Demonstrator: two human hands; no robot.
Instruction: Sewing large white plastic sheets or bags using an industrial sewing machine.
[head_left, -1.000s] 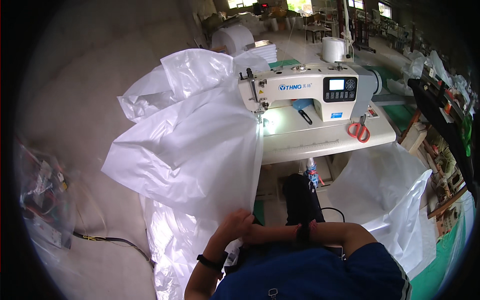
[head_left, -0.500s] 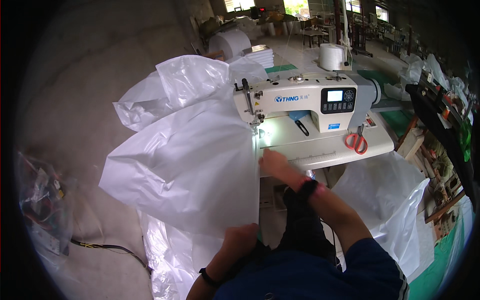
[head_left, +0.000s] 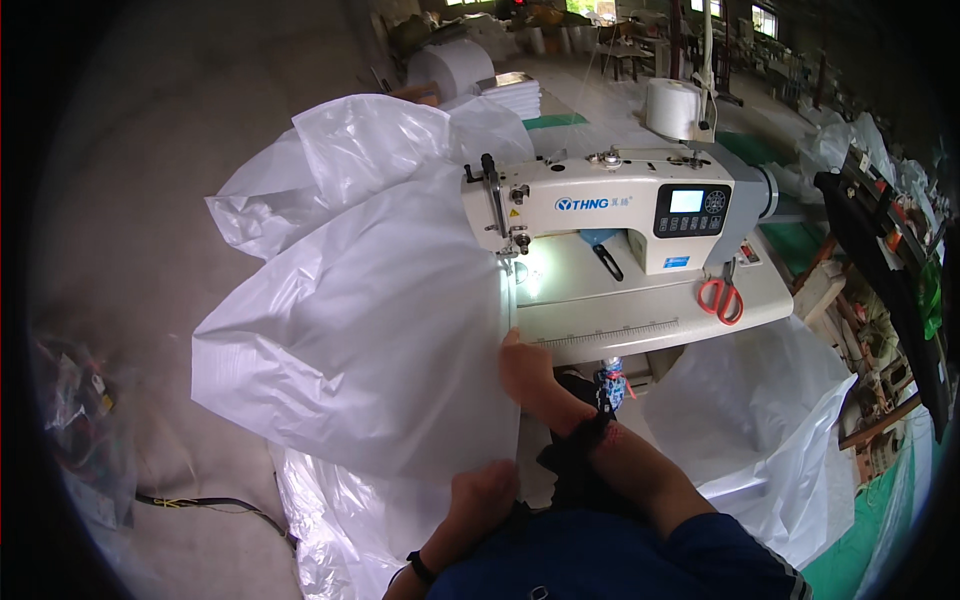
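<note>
With two hands I am working at one sewing machine (head_left: 600,205), one pair of scissors (head_left: 720,300) lying on it. My left hand (head_left: 487,492), close to me, is pinching the white sheet (head_left: 370,340) by its straight right edge; my right hand (head_left: 528,375), stretched forward, is pinching that edge nearer the machine. The glossy, creased sheet is spreading leftward.

Red-handled scissors (head_left: 724,287) lie near the right front corner of the bench (head_left: 690,297), handles toward its front edge. Farther back: a black loop-shaped tool (head_left: 608,263), just beside a blue item (head_left: 597,237) — kind unclear. Beyond the rear edge, to the left: large white roll (head_left: 452,68), white stack (head_left: 514,100) near it. Floor, left: dark cable (head_left: 225,504); clear bag (head_left: 85,440) — contents indistinct.
</note>
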